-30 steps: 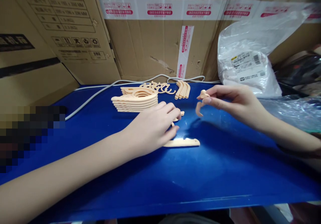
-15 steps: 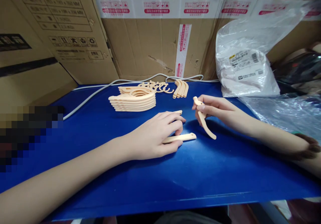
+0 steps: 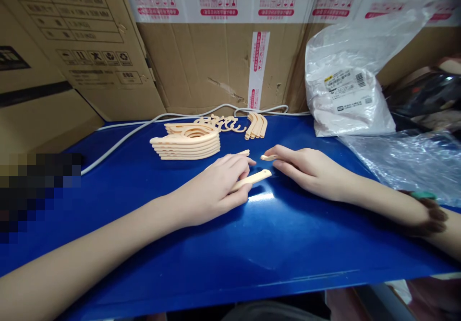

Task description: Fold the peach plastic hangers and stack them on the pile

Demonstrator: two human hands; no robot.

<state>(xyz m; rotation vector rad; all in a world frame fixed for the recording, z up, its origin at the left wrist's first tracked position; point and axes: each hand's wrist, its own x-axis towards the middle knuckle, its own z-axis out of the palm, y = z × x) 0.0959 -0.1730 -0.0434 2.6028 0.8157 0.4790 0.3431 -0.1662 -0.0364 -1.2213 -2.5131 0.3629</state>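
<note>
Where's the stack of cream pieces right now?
Head view, left of centre: the stack sits on the blue table, just beyond the left hand, with loose hooks behind its right end.

Stacked hanger parts (image 3: pixel 187 149) are lying on the surface (image 3: pixel 252 258), left of the tubes (image 3: pixel 256 126). A cable (image 3: pixel 106 150) is running behind both. A bag (image 3: pixel 347 105) is standing farther right.
</note>
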